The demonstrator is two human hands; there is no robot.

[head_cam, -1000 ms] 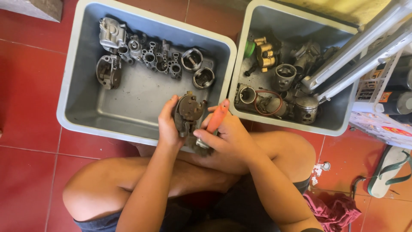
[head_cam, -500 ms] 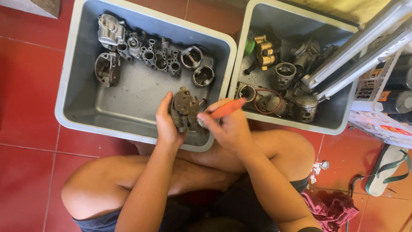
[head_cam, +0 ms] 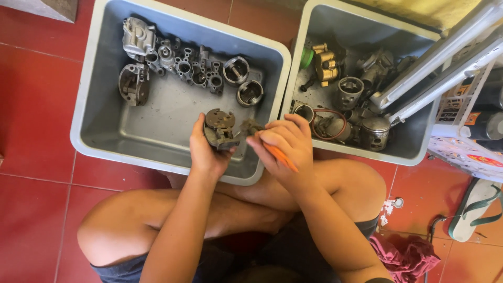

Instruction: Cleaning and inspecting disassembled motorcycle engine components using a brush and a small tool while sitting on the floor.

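Currently: left hand [head_cam: 205,152] clamped around small grey metal engine part [head_cam: 220,129], held over near edge of left grey tub [head_cam: 89,112]. Right hand [head_cam: 285,147] clenched on orange-handled brush [head_cam: 262,142], bristle end touching part. Cleaned castings [head_cam: 181,65] along tub's far wall. Right grey tub [head_cam: 414,152] holds pistons, cylinders.

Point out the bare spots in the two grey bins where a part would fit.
Left bin: the floor is bare from the row of metal castings along its far wall down to its near rim, where the left hand holds a carburetor part. Right bin: crowded with pistons, brass fittings and rings; only a thin strip by its left wall looks free.
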